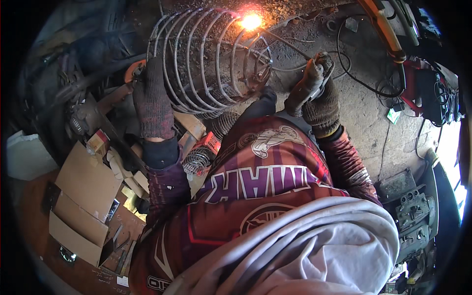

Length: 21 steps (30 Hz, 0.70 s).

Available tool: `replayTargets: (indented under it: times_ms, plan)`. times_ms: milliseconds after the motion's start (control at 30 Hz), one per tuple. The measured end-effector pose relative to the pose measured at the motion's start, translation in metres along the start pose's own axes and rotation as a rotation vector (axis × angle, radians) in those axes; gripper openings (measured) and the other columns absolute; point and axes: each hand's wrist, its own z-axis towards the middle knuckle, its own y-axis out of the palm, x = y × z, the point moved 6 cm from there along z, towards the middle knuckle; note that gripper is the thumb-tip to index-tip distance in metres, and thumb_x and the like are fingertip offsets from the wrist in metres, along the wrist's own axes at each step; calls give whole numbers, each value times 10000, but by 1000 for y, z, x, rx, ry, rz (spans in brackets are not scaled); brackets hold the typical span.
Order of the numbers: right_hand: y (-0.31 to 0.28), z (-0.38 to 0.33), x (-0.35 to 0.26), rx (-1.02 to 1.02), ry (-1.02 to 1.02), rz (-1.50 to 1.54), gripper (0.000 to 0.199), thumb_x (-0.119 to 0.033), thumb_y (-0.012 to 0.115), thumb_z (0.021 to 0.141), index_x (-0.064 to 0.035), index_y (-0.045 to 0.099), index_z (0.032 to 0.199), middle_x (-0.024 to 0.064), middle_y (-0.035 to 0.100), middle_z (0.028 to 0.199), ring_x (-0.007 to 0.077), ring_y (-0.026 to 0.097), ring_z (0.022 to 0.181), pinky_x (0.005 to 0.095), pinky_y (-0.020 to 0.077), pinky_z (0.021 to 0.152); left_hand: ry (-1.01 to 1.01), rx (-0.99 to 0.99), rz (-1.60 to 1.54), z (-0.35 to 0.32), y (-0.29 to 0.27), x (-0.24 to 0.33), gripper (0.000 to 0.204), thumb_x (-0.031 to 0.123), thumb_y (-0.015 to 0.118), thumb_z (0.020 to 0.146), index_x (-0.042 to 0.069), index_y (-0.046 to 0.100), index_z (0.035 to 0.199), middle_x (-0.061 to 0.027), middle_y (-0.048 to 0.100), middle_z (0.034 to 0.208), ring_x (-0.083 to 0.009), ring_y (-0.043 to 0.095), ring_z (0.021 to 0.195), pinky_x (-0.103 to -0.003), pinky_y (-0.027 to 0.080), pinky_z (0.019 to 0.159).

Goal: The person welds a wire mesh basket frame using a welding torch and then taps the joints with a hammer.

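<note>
Glow (251,21) flares at the far side of a wire cage (218,55).
From where I stand, the cage lies ahead of the worker, long axis left to right between the gloved hands. The left hand (154,105) is nearer, at its left end, its grip hidden; the right hand (322,110), well apart beyond the other end, clasps a holder (310,78), rod (287,43) slanting to the glow.

With right hand (322,109) at two o'clock, gripping a rod holder (309,81) aimed toward twelve's glow (251,21); with left hand (154,98) at ten, touching a wire cage (218,61).
</note>
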Motion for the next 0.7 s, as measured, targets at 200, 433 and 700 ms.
replayTargets:
  times_ms: [200,433,700]
  plan:
    - [1,-4,7,23,17,20,572,-229,732,714,7,550,1203,157,653,1040,300,646,977,377,492,863,-24,-51,135,-1,4,-2,491,12,534,878,57,470,1363,-187,555,1287,-322,553,1182,-400,443,974]
    - [8,3,9,-130,131,-159,604,-338,701,754,-7,530,1229,148,630,985,322,634,880,430,508,784,-234,44,-273,6,6,-8,263,72,505,957,31,570,1208,-155,580,1100,-269,590,992,-359,462,881]
    - [15,1,1,-161,30,-9,454,-144,603,882,-13,473,1297,100,629,1063,199,640,919,330,541,741,-128,138,-253,7,4,-12,228,91,505,973,50,583,1183,-138,582,1091,-231,591,1009,-338,439,912]
